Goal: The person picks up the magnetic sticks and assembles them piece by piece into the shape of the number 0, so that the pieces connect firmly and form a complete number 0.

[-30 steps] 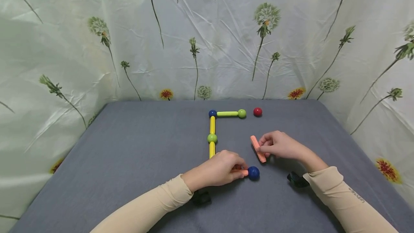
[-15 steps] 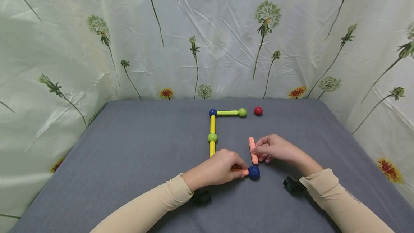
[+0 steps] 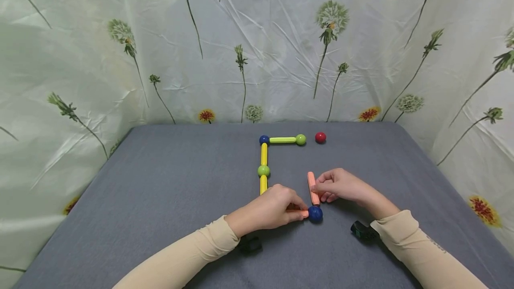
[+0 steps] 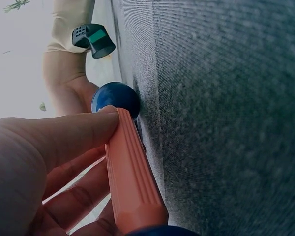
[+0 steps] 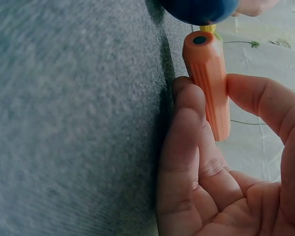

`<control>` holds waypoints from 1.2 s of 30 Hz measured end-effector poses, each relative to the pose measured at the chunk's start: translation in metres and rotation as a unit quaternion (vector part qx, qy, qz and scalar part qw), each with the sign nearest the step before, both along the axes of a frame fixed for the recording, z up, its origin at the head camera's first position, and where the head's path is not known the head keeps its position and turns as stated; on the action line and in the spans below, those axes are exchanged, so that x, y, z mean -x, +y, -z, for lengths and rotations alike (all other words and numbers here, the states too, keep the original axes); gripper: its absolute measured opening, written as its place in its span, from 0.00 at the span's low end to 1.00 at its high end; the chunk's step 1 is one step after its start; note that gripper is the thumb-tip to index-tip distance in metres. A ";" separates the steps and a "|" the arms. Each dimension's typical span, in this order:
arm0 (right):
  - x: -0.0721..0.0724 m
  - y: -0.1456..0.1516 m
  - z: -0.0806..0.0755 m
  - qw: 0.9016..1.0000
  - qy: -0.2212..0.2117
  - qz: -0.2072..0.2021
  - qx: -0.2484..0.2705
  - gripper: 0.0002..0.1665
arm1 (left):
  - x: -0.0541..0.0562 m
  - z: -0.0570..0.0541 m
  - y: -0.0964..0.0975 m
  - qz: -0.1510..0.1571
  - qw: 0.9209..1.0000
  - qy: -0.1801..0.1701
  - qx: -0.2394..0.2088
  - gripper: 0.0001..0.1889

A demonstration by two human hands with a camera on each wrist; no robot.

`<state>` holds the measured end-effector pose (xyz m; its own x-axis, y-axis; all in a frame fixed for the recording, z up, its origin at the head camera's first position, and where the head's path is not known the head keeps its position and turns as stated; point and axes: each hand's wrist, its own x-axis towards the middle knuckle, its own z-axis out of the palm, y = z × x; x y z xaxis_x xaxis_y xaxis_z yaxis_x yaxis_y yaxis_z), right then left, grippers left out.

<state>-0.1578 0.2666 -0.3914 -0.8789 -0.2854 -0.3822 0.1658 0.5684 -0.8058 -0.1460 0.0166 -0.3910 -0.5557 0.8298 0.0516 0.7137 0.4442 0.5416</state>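
Observation:
My left hand (image 3: 273, 208) pinches an orange magnetic rod (image 4: 135, 177) between thumb and fingers, low over the table. A blue ball (image 3: 315, 214) sits at that rod's right end; another blue ball (image 4: 162, 231) shows at its near end in the left wrist view. My right hand (image 3: 341, 186) pinches a second orange rod (image 3: 313, 188) by its side. This rod's lower end, with a dark magnet tip in the right wrist view, is right at the blue ball. Yellow rods (image 3: 263, 154) and a green ball (image 3: 263, 171) run away from behind my left hand.
At the back, a blue ball (image 3: 264, 140), a lime rod (image 3: 283, 140) and a green ball (image 3: 300, 139) form the chain's far side. A loose red ball (image 3: 320, 137) lies to their right. Grey cloth covers the table (image 3: 180, 182); a flowered curtain (image 3: 281, 57) hangs behind.
My right hand has moved left and toward me, turning its orange rod more upright in the head view and bringing the lower end to the blue ball. My left hand stays in place.

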 end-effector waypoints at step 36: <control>0.003 0.000 -0.010 0.998 0.010 -0.025 -0.048 0.19 | 0.001 -0.001 -0.001 -0.003 1.000 -0.004 0.002 0.07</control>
